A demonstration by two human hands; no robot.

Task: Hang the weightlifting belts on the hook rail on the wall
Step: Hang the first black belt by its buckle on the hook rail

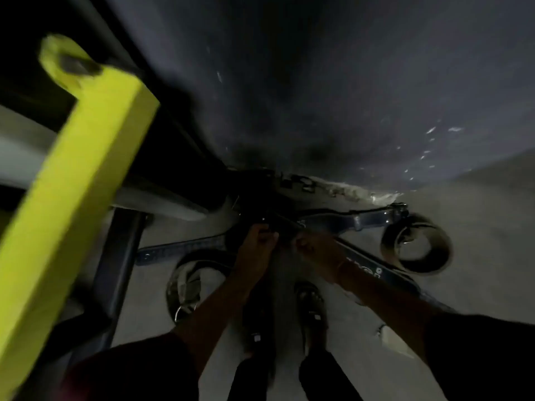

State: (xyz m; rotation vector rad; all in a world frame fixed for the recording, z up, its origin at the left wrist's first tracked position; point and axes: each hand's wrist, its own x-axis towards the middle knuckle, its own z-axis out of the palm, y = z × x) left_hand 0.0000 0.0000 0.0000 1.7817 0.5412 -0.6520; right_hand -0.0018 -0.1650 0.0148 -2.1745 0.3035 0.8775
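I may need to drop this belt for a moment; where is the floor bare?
Bare floor lies right of the coiled belt, under the wall. It is crowded where the left hand and right hand grip a lettered belt, with a second coil to their left.

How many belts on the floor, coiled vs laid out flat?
Coiled belts: 2, left coil, right coil
Flat belts: 3, left blue strap, upper-right blue belt, held belt gripped by left hand and right hand
Total: 5. It is too dark to rule out that the two blue pieces are one belt.
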